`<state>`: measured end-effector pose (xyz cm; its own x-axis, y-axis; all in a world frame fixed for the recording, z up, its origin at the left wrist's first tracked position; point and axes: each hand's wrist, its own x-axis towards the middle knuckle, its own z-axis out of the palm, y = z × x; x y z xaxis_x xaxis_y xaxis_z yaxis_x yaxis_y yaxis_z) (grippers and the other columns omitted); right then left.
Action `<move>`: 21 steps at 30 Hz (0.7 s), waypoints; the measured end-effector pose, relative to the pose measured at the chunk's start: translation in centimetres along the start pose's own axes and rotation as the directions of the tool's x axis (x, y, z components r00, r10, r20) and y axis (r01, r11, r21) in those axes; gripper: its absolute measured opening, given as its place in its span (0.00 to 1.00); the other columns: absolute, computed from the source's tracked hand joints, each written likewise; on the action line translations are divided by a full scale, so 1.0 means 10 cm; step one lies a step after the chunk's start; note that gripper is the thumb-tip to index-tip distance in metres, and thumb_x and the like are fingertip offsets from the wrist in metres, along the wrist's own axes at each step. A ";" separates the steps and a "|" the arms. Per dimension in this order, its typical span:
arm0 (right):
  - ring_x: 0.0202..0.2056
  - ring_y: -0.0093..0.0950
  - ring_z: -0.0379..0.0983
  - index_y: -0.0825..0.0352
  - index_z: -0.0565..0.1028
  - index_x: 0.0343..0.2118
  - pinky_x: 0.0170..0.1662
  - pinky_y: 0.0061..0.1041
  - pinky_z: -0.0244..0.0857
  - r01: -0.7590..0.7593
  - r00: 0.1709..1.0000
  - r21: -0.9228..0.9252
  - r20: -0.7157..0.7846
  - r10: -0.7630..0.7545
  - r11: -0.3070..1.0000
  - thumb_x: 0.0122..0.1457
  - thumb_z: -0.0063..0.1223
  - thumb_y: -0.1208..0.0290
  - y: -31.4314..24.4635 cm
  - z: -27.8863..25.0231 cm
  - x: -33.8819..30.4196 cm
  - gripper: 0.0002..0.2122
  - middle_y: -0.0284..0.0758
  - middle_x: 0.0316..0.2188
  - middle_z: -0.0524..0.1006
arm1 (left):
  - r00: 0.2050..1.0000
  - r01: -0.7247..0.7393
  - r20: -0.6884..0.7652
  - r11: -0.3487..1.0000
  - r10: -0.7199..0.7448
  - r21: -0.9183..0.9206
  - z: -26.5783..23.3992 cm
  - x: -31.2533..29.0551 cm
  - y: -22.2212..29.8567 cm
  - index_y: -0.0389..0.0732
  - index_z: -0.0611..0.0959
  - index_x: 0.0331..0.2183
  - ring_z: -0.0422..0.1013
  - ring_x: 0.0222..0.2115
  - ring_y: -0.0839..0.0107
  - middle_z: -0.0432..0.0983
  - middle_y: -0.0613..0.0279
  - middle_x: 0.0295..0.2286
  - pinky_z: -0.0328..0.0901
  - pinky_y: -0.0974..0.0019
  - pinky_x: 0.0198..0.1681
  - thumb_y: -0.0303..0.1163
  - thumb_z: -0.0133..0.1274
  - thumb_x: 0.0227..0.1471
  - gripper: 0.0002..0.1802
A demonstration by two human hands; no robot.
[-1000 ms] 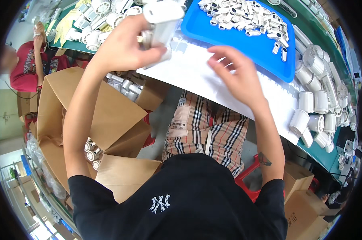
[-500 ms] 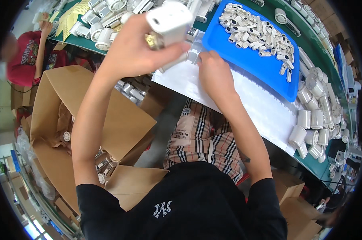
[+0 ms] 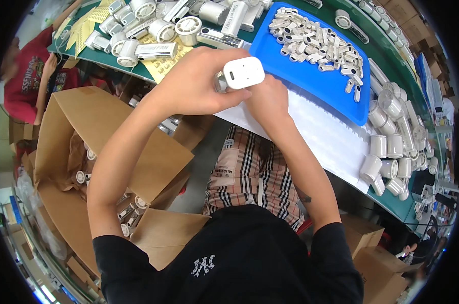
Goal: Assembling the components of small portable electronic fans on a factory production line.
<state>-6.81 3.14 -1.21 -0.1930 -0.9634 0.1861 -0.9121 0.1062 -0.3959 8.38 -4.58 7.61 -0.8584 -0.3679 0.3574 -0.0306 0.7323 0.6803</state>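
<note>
My left hand (image 3: 196, 83) is closed around a white handheld fan part (image 3: 245, 72). Its flat, rounded end faces up and shows a dark slot and small holes. My right hand (image 3: 271, 101) is against the other side of this part, with its fingers curled in. Their tips are hidden behind the part, so I cannot make out what they grip. Both hands are above the near edge of a white sheet (image 3: 310, 131). Just beyond my right hand is a blue tray (image 3: 310, 93) bearing a heap of small white-and-grey pieces (image 3: 315, 43).
White fan bodies (image 3: 189, 30) crowd the far left of the green table, beside yellow sticker sheets (image 3: 163, 63). More white cylindrical parts (image 3: 392, 147) lie at right. An open cardboard box (image 3: 153, 162) with fans inside stands at left. A person in red (image 3: 29, 76) sits far left.
My left hand has brought the white fan part down and to the right, up against my right hand. The grey plastic piece that was by my right fingers is now hidden.
</note>
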 end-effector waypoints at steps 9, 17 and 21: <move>0.29 0.20 0.72 0.68 0.76 0.34 0.34 0.18 0.66 0.096 0.941 0.812 -0.263 0.214 0.575 0.51 0.61 0.81 0.22 -0.85 -0.41 0.08 0.32 0.29 0.77 | 0.998 0.025 -0.064 0.998 -0.021 0.056 0.12 -0.04 0.02 0.42 0.80 0.36 0.74 0.25 0.72 0.77 0.63 0.25 0.67 0.70 0.31 0.29 0.63 0.43 0.15; 0.31 0.19 0.72 0.73 0.69 0.47 0.36 0.17 0.65 0.055 0.978 0.924 -0.126 0.165 0.378 0.49 0.59 0.87 -0.14 -1.37 -0.74 0.20 0.33 0.27 0.75 | 0.995 -0.073 0.079 0.992 0.065 0.106 0.46 -0.11 0.02 0.45 0.78 0.39 0.74 0.34 0.56 0.77 0.59 0.32 0.69 0.59 0.36 0.27 0.63 0.37 0.22; 0.37 0.23 0.71 0.75 0.60 0.58 0.44 0.21 0.64 0.056 0.994 0.901 -0.090 0.060 0.430 0.50 0.57 0.84 -0.19 -1.23 -0.68 0.31 0.33 0.26 0.74 | 0.998 -0.052 0.038 0.993 0.048 0.106 0.45 -0.11 0.07 0.45 0.79 0.39 0.75 0.33 0.55 0.78 0.59 0.31 0.68 0.58 0.34 0.28 0.64 0.37 0.21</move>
<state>-8.22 12.55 9.34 -0.2794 -0.9290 0.2425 -0.0773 -0.2300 -0.9701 6.99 -1.06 4.83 -0.8778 -0.3099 0.3651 -0.0399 0.8071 0.5891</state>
